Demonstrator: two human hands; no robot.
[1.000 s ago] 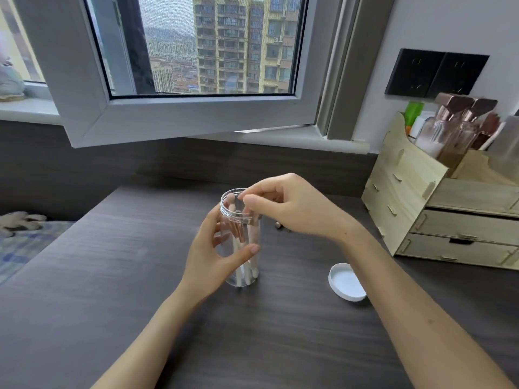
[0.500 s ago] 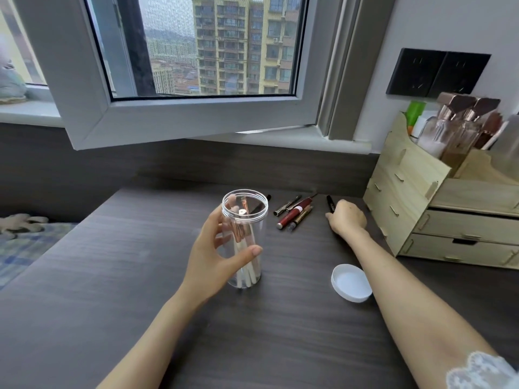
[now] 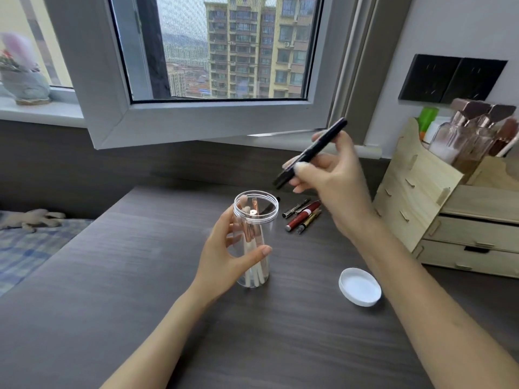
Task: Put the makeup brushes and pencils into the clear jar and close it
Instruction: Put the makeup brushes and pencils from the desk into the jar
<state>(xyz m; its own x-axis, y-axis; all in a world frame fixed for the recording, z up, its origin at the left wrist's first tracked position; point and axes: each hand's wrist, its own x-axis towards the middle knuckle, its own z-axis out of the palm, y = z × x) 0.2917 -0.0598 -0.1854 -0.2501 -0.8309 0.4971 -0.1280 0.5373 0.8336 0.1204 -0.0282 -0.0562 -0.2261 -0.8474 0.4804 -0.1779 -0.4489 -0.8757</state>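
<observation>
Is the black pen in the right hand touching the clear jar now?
Apart. In the head view the black pen is held above and right of the clear jar, with bare wall and desk showing between them.

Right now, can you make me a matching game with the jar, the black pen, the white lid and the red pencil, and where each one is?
Things:
1. clear jar
2. black pen
3. white lid
4. red pencil

Places:
A. lying on the desk behind the jar, among other pencils
B. held up in the air by the right hand
C. standing on the desk, steadied by the left hand
D. lying alone on the desk, off the jar

Pairs: 1-C, 2-B, 3-D, 4-A
</observation>
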